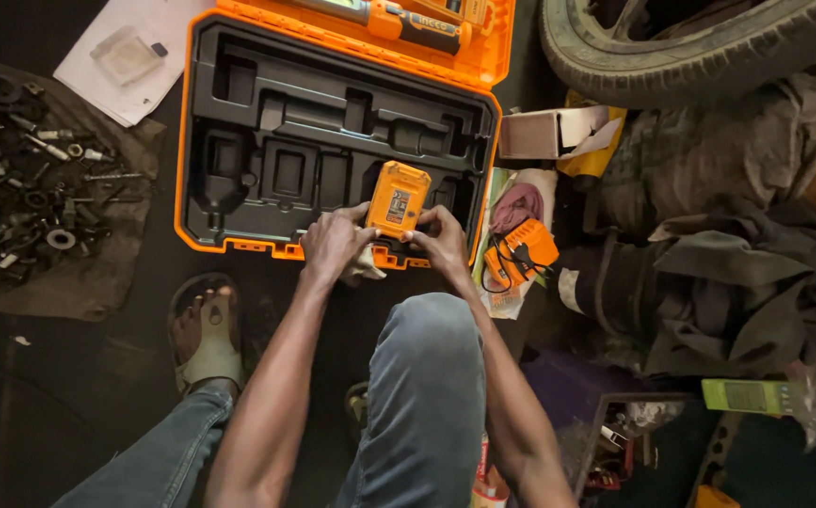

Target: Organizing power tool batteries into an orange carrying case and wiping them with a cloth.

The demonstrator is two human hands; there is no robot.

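1. I hold the battery [397, 199] in both hands, upright, just over the front edge of the open case [203, 132].
2. My left hand [335, 243] is closed on its lower left side, with a pale rag [368, 265] tucked under the fingers.
3. My right hand [443, 240] pinches the lower right corner, thumb on the front face. Both grips are narrow and firm on the pack.
4. The battery sits above the black tray's front right pockets, not seated in any of them; its label faces up at me.
5. The step in hand looks like handling or wiping the pack at the case, between lifting it and laying it down.
6. The next move, as I judge it, calls for turning the pack to match a pocket's shape, then lowering it level so it does not catch on the tray's ribs.
7. The charger [519, 252], orange with a black cord, lies just right of the case on some cloth.
8. A drill [399, 21] rests in the lid at the top.
9. Loose bolts [22, 160] lie on a cloth well to the left, and a tyre [681, 56] sits at the upper right.
10. My sandalled foot [206, 329] is planted near the case's front left corner.
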